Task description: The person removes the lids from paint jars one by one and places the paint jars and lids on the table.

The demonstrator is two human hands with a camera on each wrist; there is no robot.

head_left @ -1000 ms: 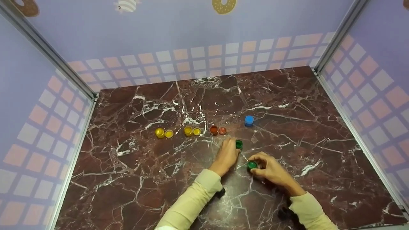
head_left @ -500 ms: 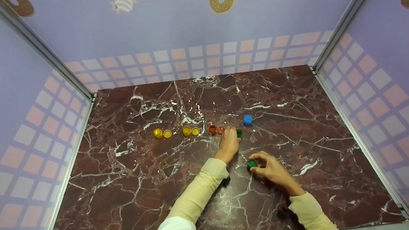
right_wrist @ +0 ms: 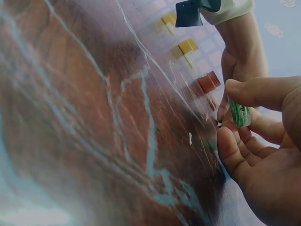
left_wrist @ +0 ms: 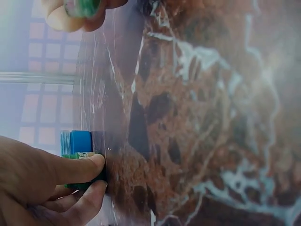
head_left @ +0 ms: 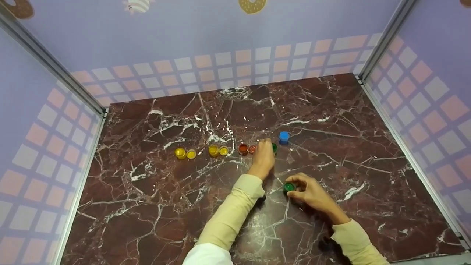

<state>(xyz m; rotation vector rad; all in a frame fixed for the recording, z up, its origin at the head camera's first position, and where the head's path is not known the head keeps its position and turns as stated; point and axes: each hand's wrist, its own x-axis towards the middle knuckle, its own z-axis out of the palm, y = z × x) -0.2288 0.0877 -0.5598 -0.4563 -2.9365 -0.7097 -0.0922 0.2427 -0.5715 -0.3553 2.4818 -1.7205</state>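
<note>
My left hand grips a small open green paint jar at the right end of a row. In the left wrist view, thumb and fingers pinch the jar low, at the tabletop. Nearer me, my right hand holds a green lid between thumb and fingers; the right wrist view shows the lid edge-on. Just left of the left hand lie an open red paint jar and its lid. A capped blue paint jar stands behind the green jar.
Two open yellow paint jars, one at the far left and one in the middle, each have a lid beside them. Patterned panels enclose the dark marbled table at the back and sides.
The left hand has carried the green jar away from me, up to the row beside the red lid. The right hand has stayed nearly in place with the green lid.
</note>
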